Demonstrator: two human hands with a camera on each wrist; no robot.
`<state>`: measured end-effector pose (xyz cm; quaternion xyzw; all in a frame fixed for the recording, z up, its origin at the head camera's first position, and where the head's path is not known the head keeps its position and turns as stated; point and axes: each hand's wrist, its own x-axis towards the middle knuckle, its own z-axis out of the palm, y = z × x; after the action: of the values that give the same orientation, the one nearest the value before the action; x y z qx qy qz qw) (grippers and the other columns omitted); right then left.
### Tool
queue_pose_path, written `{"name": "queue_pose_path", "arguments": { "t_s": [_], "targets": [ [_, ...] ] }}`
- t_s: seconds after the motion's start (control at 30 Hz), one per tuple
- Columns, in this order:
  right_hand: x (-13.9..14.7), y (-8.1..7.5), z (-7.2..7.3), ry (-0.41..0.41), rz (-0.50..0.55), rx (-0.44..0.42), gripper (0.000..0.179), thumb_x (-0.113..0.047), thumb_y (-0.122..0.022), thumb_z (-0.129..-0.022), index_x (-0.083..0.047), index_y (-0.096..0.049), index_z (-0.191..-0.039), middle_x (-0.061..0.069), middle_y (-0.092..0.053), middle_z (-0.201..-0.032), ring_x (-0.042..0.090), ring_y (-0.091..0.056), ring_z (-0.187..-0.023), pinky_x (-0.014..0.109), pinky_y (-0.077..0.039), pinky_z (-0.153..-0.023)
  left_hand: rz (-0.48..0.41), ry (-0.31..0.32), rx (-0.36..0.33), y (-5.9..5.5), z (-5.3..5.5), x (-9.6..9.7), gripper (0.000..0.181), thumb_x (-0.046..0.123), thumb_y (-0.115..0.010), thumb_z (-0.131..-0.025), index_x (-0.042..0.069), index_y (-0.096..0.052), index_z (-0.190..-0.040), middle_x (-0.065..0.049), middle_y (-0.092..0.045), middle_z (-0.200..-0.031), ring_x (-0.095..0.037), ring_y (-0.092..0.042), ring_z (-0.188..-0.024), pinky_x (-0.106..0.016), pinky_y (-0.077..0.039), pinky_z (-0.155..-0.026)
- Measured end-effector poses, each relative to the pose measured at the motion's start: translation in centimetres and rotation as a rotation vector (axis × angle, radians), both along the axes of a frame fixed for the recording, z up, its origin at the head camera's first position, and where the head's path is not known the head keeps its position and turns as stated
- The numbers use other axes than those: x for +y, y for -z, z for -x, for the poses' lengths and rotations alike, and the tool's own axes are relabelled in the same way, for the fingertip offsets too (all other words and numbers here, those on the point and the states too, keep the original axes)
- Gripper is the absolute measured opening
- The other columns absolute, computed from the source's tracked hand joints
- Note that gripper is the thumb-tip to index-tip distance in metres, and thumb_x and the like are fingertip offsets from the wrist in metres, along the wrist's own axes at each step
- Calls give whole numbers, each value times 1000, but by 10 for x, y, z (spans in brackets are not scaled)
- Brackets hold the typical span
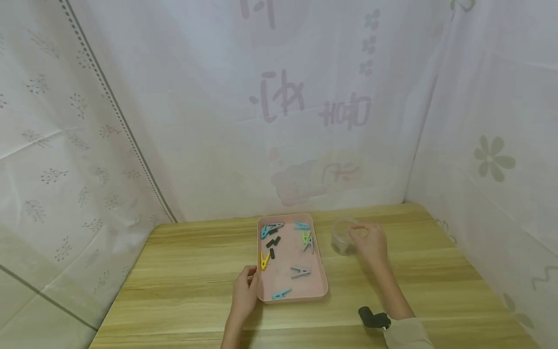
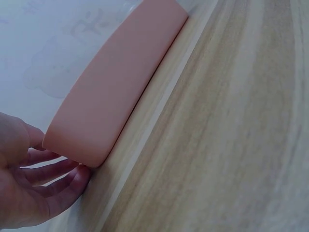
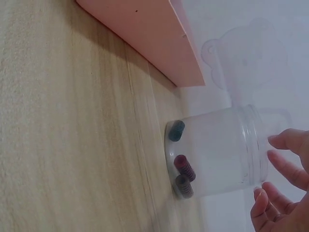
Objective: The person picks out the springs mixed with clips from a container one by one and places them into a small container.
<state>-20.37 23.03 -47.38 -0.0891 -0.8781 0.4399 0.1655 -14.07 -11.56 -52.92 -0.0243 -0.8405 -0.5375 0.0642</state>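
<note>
On the table lies a pink rectangular tray (image 1: 301, 259) with clothespins and small dark cylinders in it. My left hand (image 1: 245, 292) grips the tray's near left side; in the left wrist view its thumb is at the rim and its bent fingers (image 2: 63, 186) touch the wall. To the right stands a clear plastic jar (image 3: 217, 150), lid off, with a few small ridged cylinders (image 3: 184, 167) at its bottom, dark green, dark red and dark grey. My right hand (image 1: 370, 242) is over the jar's mouth, fingers loosely bent and apart, with nothing visible between them.
In the tray are a yellow clothespin (image 1: 264, 261), a green one (image 1: 306, 236), grey ones (image 1: 301, 272) and blue ones (image 1: 281, 293), spread along both sides. Black cylinders (image 1: 272, 253) lie on the left. Patterned white curtains (image 1: 305, 121) hang behind the wooden table (image 1: 192, 271).
</note>
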Motion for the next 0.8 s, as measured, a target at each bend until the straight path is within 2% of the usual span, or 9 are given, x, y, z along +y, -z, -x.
{"name": "queue_pose_path", "arguments": {
  "t_s": [0.27,0.3,0.5,0.67,0.8],
  "targets": [
    [-4,-6,-1,32,-27,49,23,-12,-72,-89,4,-74,-106,33,-58,-121,39,-58,-88,57,-49,-87,0,-8,6,1,1,1,21,4,-53,-102,-6,-62,-117,-23,-67,-112,-37,-69,-99,-43,-60,-78],
    [-5,-7,-1,35,-28,59,22,-11,-72,-88,4,-74,-105,32,-59,-120,38,-57,-90,55,-48,-87,2,-10,7,1,0,1,21,4,-53,-102,-6,-62,-117,-23,-67,-111,-37,-69,-99,-43,-60,-78],
    [-9,-8,-2,13,-28,113,21,-10,-74,-88,3,-74,-104,30,-62,-119,30,-59,-77,39,-49,-74,-3,-30,-8,0,-1,1,24,3,-54,-100,-5,-61,-122,-23,-67,-111,-37,-68,-98,-45,-59,-79],
    [-13,-10,-3,-4,-19,107,23,-11,-74,-88,3,-73,-107,29,-63,-117,18,-57,-66,23,-47,-61,-18,-34,-2,-1,-1,2,26,2,-54,-100,-6,-61,-124,-25,-66,-113,-39,-68,-99,-47,-59,-81],
    [-16,-11,-3,-19,3,98,24,-11,-73,-89,2,-72,-110,26,-65,-115,11,-54,-61,19,-45,-53,-31,-46,6,0,-1,2,26,1,-55,-99,-6,-61,-124,-25,-66,-114,-39,-68,-99,-48,-59,-81]
  ]
}}
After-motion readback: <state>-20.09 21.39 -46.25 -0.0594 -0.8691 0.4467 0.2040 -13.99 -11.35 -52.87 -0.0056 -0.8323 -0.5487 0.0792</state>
